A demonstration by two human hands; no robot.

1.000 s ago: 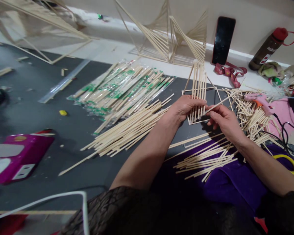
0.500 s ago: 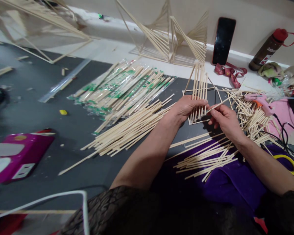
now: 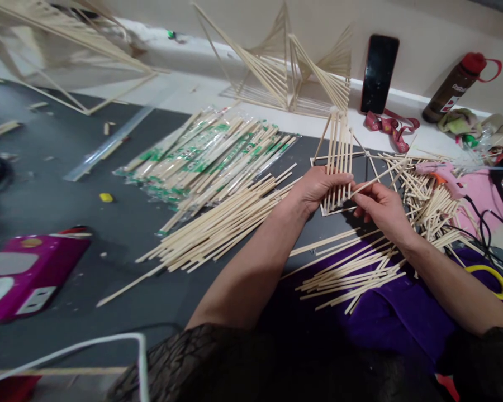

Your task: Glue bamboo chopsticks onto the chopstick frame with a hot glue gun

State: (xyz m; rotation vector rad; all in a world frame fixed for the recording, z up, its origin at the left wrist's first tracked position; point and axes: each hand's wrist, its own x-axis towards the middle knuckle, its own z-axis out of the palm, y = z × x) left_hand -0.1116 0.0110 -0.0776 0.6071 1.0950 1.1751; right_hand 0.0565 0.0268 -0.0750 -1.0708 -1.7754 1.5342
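Note:
My left hand [image 3: 318, 188] is closed around a small frame of wooden chopsticks [image 3: 337, 142], its thumb lying across a row of slanting sticks. Thin sticks form the frame's base on the dark table, and the row narrows toward the top. My right hand [image 3: 381, 207] pinches a single chopstick [image 3: 380, 176], which slants up to the right; its lower end is at the right side of the row, close to my left thumb. Whether that end touches the frame I cannot tell. Fingertips of both hands are partly hidden.
Loose chopsticks [image 3: 218, 223] and plastic-wrapped ones [image 3: 209, 151] lie left. A pink glue gun [image 3: 442, 174] rests on a stick heap at right, near yellow-handled scissors [image 3: 492, 274]. Finished stick structures [image 3: 272, 72], a phone [image 3: 379, 72] and a bottle [image 3: 455, 89] stand behind.
The camera view has shifted slightly. My right hand has come a little closer to the frame with its chopstick; my left hand keeps its hold.

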